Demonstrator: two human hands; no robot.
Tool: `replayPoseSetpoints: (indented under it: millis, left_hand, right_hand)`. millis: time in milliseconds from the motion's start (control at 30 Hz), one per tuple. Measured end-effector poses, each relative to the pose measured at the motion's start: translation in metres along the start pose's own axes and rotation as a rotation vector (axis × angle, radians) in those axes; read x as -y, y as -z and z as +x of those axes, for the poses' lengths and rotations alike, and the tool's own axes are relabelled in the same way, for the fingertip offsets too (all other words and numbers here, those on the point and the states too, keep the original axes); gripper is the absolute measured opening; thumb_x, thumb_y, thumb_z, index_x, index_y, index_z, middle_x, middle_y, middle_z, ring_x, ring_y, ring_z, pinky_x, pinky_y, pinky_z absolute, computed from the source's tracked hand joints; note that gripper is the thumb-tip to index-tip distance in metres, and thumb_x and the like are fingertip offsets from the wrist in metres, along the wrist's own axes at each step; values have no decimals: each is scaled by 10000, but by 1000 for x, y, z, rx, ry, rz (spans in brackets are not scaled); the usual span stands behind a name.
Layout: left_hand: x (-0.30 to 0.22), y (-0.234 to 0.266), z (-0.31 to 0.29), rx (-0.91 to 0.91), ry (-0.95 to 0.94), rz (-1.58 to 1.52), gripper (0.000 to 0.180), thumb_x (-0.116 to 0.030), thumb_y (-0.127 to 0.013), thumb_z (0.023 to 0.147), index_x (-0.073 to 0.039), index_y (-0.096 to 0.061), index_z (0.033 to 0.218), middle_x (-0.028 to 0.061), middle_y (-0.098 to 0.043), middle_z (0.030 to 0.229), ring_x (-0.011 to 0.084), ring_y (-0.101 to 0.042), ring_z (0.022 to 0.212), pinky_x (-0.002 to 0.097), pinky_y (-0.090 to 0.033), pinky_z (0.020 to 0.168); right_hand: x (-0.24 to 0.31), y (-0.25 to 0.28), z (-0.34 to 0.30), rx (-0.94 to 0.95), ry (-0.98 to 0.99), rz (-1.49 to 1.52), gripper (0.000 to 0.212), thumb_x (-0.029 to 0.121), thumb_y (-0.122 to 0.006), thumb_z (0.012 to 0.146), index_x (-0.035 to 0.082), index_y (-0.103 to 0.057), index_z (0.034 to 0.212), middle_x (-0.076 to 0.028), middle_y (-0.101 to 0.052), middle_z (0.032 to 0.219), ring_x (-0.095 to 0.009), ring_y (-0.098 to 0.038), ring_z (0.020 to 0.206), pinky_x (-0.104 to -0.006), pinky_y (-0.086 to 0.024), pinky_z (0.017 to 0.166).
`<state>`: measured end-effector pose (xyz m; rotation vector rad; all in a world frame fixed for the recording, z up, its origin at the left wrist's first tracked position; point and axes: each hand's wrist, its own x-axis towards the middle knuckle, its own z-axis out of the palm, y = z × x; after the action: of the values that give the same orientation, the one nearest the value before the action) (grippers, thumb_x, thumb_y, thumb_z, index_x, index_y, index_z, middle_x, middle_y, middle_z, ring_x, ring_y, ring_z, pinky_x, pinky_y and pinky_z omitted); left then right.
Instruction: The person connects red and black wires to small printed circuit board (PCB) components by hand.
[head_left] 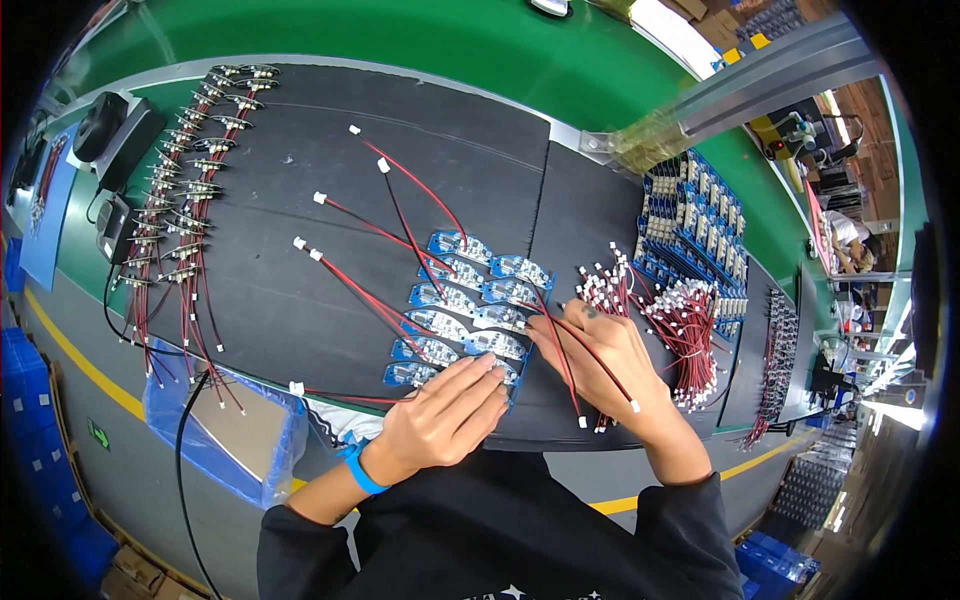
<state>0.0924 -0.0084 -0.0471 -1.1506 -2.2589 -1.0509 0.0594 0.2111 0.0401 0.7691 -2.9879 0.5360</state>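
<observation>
A panel of blue circuit boards [440,324] lies on the black mat in front of me, in two columns. My left hand [448,412] rests flat on its near end, fingers stretched out and covering some of the boards. At the panel's right edge my right hand [598,362] is closed in a pinch on a red and black wire lead [566,366]; the fingertips partly hide where it meets the board. Several other leads with white plugs, such as this red wire lead [418,182], run from the left column out over the mat.
Bundles of leads with white plugs [684,345] lie right of my right hand. Behind them stand stacked blue board panels [692,225]. Finished-looking boards with leads [190,190] form rows at the left. A metal post [740,90] rises at the back right; a blue-lined box [235,425] sits below the left edge.
</observation>
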Motion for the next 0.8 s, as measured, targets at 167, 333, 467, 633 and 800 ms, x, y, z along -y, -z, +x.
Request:
replayPoseSetpoints:
  millis: [167, 333, 467, 633, 800]
  left_hand:
    - [0, -1, -1, -4, -2, 15, 148, -116, -734, 829, -10, -706, 930, 130, -707, 1085, 295, -668, 1109, 404, -528, 993]
    - [0, -1, -1, -9, -7, 16, 142, -118, -730, 832, -15, -706, 928, 130, -705, 1088, 296, -665, 1116, 407, -526, 995]
    - [0, 1, -2, -13, 5, -10, 201, -113, -734, 839, 7, -697, 996, 141, -712, 1082, 296, -675, 1096, 405, -531, 985]
    - [0, 3, -1, -86, 55, -97, 258, -90, -756, 823, 25, -695, 1046, 134, -724, 1047, 275, -689, 1060, 391, -552, 948]
    - [2, 2, -1, -34, 37, -87, 189, -82, -756, 812, 3, -719, 977, 116, -725, 1031, 265, -691, 1045, 385, -554, 941]
  right_hand:
    - [-2, -6, -1, -54, 0, 13, 257, 65, -708, 828, -3, -673, 1074, -117, -575, 728, -291, -624, 600, -384, -483, 533]
    - [-2, -3, 0, -82, -16, 64, 170, 68, -716, 847, -8, -689, 996, -127, -594, 714, -304, -613, 555, -393, -474, 510]
    - [7, 4, -4, 90, -130, 259, 122, 49, -749, 813, -14, -693, 901, -132, -689, 813, -300, -649, 637, -386, -489, 555]
    - [24, 11, -13, 285, -6, 407, 98, 103, -724, 837, 39, -677, 893, -129, -652, 775, -344, -641, 640, -428, -494, 550]
    - [27, 2, -17, 219, -92, 521, 120, 108, -724, 843, 25, -670, 910, -132, -655, 747, -355, -645, 640, -415, -500, 550]
